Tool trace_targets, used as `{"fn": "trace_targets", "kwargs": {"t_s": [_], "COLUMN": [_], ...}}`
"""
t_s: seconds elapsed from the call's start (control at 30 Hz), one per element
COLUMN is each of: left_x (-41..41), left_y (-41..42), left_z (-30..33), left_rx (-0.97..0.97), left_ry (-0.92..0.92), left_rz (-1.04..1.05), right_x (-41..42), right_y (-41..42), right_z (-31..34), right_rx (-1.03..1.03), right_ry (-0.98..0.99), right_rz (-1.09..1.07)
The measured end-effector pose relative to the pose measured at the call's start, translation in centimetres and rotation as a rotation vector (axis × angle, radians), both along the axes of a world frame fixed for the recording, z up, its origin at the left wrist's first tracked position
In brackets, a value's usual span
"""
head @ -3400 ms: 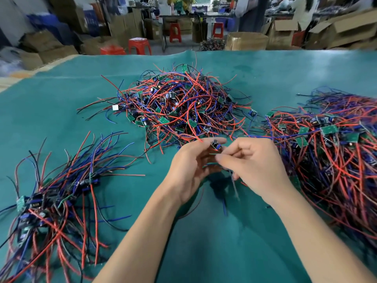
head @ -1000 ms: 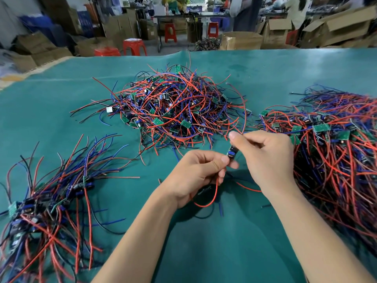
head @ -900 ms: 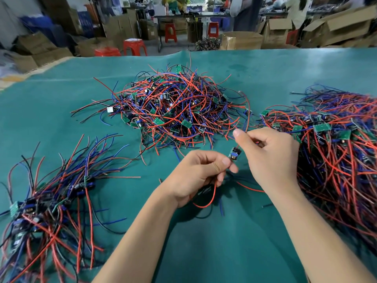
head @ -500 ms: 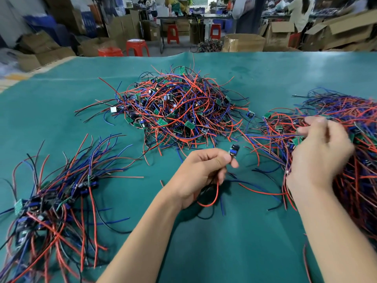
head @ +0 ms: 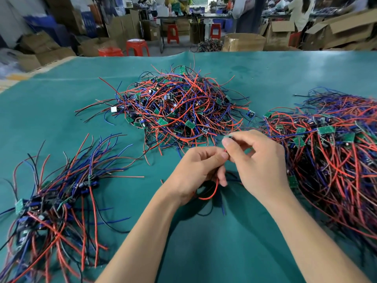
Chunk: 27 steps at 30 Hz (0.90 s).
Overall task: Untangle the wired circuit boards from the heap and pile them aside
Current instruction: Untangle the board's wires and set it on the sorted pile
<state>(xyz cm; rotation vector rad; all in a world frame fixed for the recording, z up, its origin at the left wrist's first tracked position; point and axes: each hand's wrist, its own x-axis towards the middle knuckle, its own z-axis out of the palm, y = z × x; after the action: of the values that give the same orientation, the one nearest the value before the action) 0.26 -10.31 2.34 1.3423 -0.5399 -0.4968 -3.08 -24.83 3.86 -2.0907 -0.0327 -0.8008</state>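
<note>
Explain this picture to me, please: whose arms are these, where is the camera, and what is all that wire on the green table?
No machine here: a person wears a camera on the head, looking down at their own bare arms. The left hand and the right hand meet in the middle, each pinching small wired circuit boards; a red wire loops below the left hand. On the green table cover lie three lots of red, blue and black wires with little green boards: a tangled heap ahead, a bigger mass at right, and a straighter pile at left. Behind are cardboard boxes and red stools.
</note>
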Motion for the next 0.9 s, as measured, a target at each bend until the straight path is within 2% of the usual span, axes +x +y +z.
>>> {"fn": "trace_targets", "kwargs": {"t_s": [0.13, 0.27, 0.4, 0.47, 0.57, 0.7, 0.8, 0.9], "left_x": [-0.5, -0.9, -1.1, -1.2, -1.2, -1.2, -1.2, -1.2], "left_y": [-0.4, -0.5, -0.4, -0.5, -0.5, -0.6, -0.6, -0.6], "left_z": [0.0, 0.3, 0.5, 0.5, 0.6, 0.7, 0.7, 0.7], "left_rx": [0.055, 0.137, 0.144, 0.141, 0.14, 0.139, 0.139, 0.133], "left_ry": [-0.02, -0.04, -0.008, 0.013, 0.031, 0.041, 0.044, 0.056], "left_rz": [-0.093, -0.187, -0.171, -0.138, -0.118, -0.098, -0.098, -0.092], "right_x": [0.6, 0.6, -0.2, -0.8, -1.5, -0.6, 2.7, 6.4], "right_y": [-1.8, -4.5, -7.8, -9.2, -10.6, -9.7, -5.4, -0.4], "right_z": [0.4, 1.5, 4.2, 5.8, 7.7, 9.8, 10.5, 8.9], "right_rx": [0.094, 0.064, 0.199, 0.218, 0.08, -0.071, -0.221, -0.529], "right_ry": [-0.067, -0.188, -0.227, -0.123, 0.128, 0.191, 0.222, 0.417], "right_rz": [-0.182, -0.411, -0.515, -0.474, -0.441, -0.471, -0.255, 0.012]}}
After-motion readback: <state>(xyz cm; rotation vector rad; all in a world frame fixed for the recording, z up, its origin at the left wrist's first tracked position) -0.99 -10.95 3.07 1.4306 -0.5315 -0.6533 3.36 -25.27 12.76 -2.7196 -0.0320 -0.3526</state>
